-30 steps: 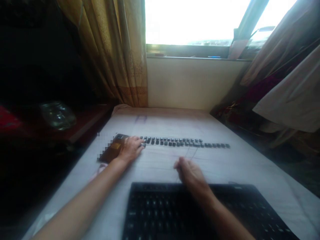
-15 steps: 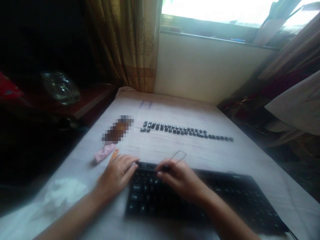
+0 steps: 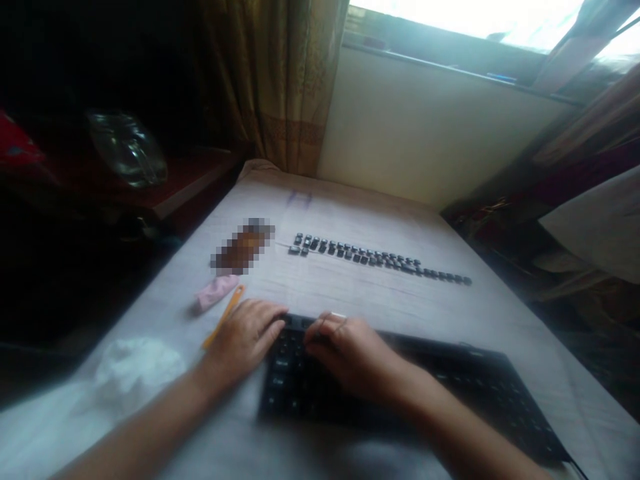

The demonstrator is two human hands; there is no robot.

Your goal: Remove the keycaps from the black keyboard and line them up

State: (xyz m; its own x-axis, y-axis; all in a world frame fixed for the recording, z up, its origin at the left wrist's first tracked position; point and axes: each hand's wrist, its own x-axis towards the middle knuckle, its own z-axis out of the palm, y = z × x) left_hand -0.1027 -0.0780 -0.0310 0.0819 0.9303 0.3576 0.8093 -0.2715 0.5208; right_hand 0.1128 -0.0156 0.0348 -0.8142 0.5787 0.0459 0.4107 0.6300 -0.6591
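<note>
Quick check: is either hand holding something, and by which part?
The right hand holds a thin wire tool; most of it is hidden, so the part gripped cannot be told. The left hand touches the left end of the keyboard.

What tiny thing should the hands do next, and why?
I'd say the right hand could gently pull upward with the wire, while the left hand steadies the keyboard. The wire seems to be in the right hand, low over the keyboard, and loose keys already lie in rows beyond. What the wire touches is hidden.
</note>
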